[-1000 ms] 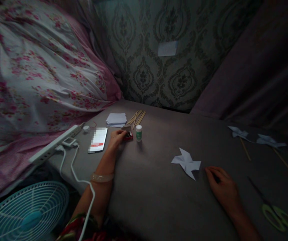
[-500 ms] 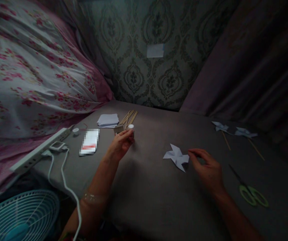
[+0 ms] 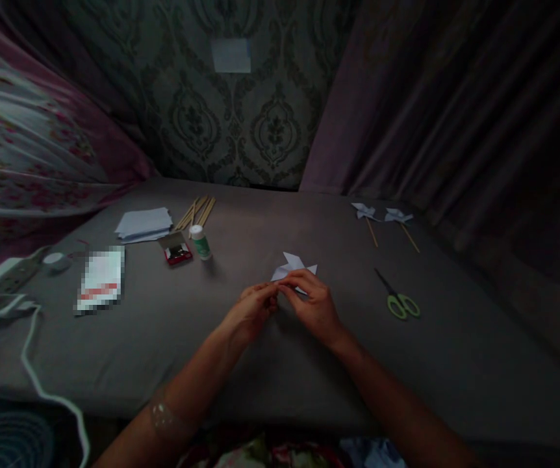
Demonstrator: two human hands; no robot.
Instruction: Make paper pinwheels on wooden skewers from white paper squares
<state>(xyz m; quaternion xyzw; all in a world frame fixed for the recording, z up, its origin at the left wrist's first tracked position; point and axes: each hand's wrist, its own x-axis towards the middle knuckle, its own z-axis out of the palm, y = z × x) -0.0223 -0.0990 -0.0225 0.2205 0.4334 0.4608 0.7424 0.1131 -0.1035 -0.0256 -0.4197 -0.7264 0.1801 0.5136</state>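
My left hand [image 3: 253,313] and my right hand [image 3: 313,304] meet fingertip to fingertip, both pinched closed. Whatever lies between the fingers is too small to make out. Just behind the fingertips is a folded white paper pinwheel [image 3: 292,262], partly hidden by my right hand. To the left stands a small bottle [image 3: 200,243] with a white cap and green label. Beside it a small red box [image 3: 178,253], lid raised, holds little dark pieces that I cannot identify.
Wooden sticks [image 3: 205,211] and a stack of white paper [image 3: 144,223] lie at the back left. A phone [image 3: 101,278], a power strip [image 3: 10,279] and white cables are at far left. Green-handled scissors [image 3: 397,303] lie right, before two pinwheels on sticks [image 3: 365,212].
My left hand has left the red box and come right to meet my right hand, which moved in over the pinwheel. The camera view has swung to the right.
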